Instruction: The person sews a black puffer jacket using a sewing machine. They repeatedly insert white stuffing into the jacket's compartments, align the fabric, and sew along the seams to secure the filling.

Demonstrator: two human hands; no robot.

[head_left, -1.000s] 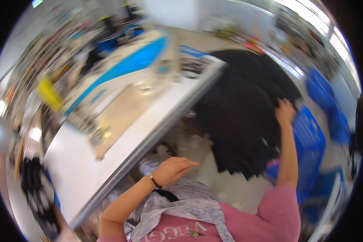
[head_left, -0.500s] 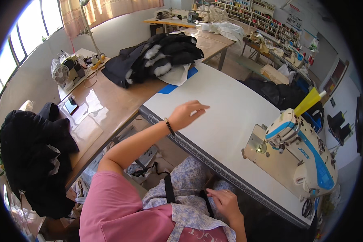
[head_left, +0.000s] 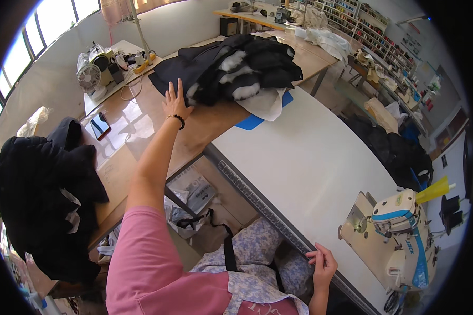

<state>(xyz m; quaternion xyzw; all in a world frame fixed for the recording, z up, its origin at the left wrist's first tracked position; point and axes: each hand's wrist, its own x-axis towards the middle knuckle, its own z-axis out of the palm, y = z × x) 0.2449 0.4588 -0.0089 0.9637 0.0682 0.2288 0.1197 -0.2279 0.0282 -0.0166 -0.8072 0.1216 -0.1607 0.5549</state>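
Observation:
My left hand [head_left: 176,105] reaches out with spread fingers at the near-left edge of a pile of black garments [head_left: 273,71] with white fluffy patches; I cannot tell whether it touches them. The pile lies on a brown tabletop [head_left: 199,126], partly over white material [head_left: 270,105] and a blue flat piece [head_left: 249,122]. My right hand [head_left: 323,262] has its fingers loosely apart and empty, at the dark ruler edge of a white sewing table [head_left: 294,157]. Right of it stands a white and blue sewing machine [head_left: 399,207] with a yellow cone [head_left: 430,190] on top.
More black garments [head_left: 31,194] hang over the table at left, near a phone [head_left: 100,126]. A small fan [head_left: 88,79] and machine stand by the window. Behind are other worktables [head_left: 255,16], spool shelves [head_left: 362,26] and a dark heap [head_left: 389,152]. Plastic bags [head_left: 189,194] lie under the table.
The view has turned left from the machine. My left arm has stretched forward from above the white table to the garment pile; my right hand has come up to the table edge.

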